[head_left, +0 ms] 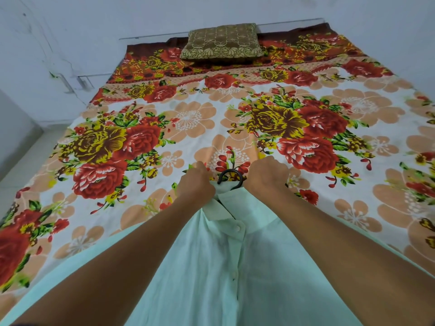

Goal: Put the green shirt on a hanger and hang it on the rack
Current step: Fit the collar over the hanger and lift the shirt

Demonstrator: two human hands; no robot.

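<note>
The pale green shirt [211, 267] lies front-up on the bed, buttoned, its collar pointing away from me. A dark hanger sits inside it; only the hook [230, 176] sticks out past the collar. My left hand [196, 182] grips the left side of the collar with curled fingers. My right hand [268, 176] grips the right side of the collar next to the hook. The hanger's arms are hidden under the cloth. No rack is in view.
The bed carries a floral sheet [294, 128] in red, yellow and peach. A brown patterned cushion [222, 42] lies at the head by the white wall. A strip of tiled floor [26, 161] runs along the bed's left side.
</note>
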